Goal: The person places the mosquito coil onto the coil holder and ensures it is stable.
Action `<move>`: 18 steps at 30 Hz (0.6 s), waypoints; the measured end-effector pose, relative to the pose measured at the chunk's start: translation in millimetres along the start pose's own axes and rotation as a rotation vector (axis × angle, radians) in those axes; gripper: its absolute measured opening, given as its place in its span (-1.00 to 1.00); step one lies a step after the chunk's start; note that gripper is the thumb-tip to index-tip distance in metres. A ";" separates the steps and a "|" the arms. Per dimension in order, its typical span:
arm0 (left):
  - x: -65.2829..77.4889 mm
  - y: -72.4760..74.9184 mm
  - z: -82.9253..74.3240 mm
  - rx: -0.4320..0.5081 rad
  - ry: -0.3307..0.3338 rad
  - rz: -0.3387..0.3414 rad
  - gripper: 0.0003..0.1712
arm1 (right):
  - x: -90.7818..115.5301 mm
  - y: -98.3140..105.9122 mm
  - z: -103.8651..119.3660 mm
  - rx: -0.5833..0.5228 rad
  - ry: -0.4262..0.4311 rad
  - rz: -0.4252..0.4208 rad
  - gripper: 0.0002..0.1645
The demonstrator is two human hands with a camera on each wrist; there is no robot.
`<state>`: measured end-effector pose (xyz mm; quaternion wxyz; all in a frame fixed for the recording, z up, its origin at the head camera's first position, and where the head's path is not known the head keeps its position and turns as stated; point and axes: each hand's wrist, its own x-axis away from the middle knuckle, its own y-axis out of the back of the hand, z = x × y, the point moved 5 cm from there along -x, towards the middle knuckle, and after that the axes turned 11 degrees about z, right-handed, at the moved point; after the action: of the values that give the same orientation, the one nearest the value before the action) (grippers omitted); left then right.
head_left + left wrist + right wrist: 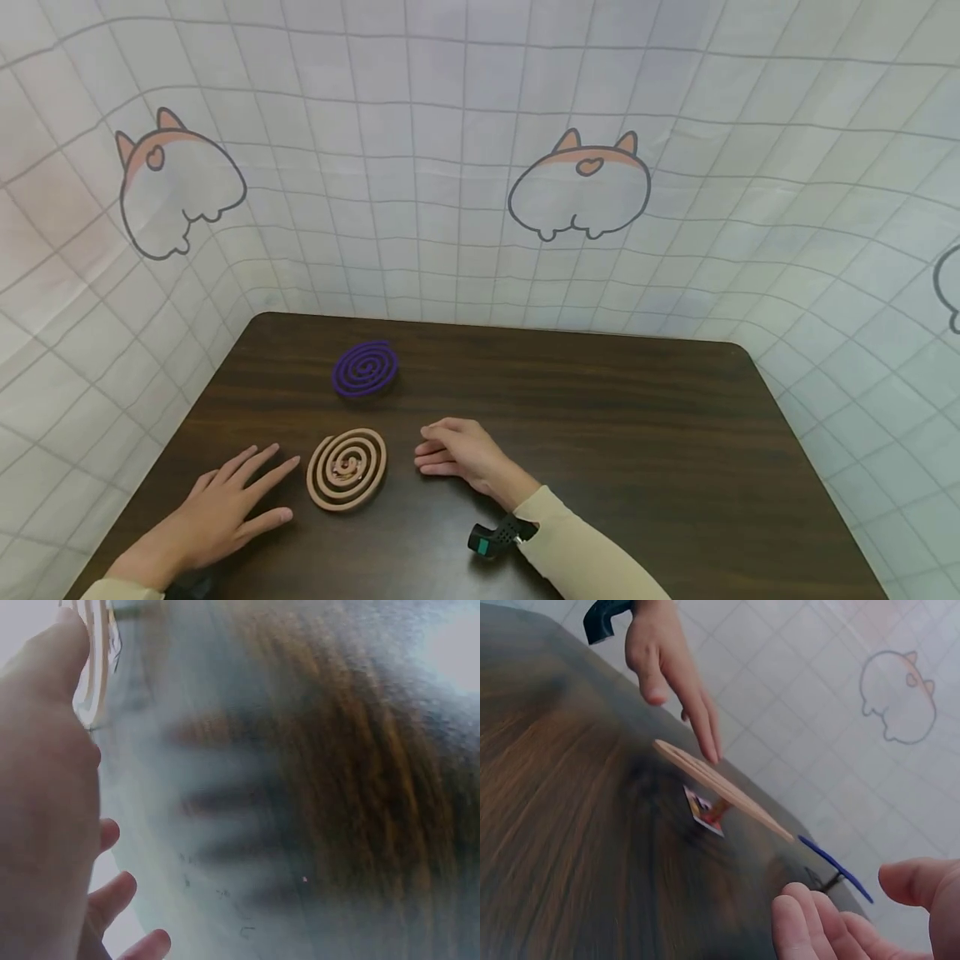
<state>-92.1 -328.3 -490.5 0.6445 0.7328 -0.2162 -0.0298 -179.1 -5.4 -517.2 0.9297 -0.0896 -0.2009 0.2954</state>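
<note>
A tan spiral coil (347, 469), like a mosquito coil, lies flat at the left of the table. The right wrist view shows it raised on a short stand, above a small colourful card (702, 810). Behind it sits a purple spiral coil (365, 367), propped on a stand of its own. My left hand (217, 508) hovers just left of the tan coil, fingers spread and holding nothing. To the coil's right is my right hand (468, 454), its fingers loosely bent around empty space.
Dark wood-grained table (600, 433) with rounded back corners. White grid-patterned cloth (420, 192) with cartoon animal prints hangs behind it and along both sides. A black wristband (491, 537) hangs at my right wrist.
</note>
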 end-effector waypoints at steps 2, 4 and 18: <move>-0.5 0.8 0.8 0.009 -0.003 -0.012 -0.23 | 5.7 6.4 1.5 0.008 0.007 0.003 -0.50; -1.1 1.9 1.5 0.018 -0.001 -0.022 -0.23 | 12.1 14.3 2.7 0.020 0.017 0.003 -0.48; -6.6 18.9 0.8 0.069 0.014 -0.088 -0.21 | 59.2 77.3 13.0 0.126 0.018 -0.021 -0.37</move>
<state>-103.6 -328.1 -474.1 0.6186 0.7634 -0.1800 -0.0457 -180.2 92.5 -508.5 0.9383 -0.0313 -0.1743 0.2970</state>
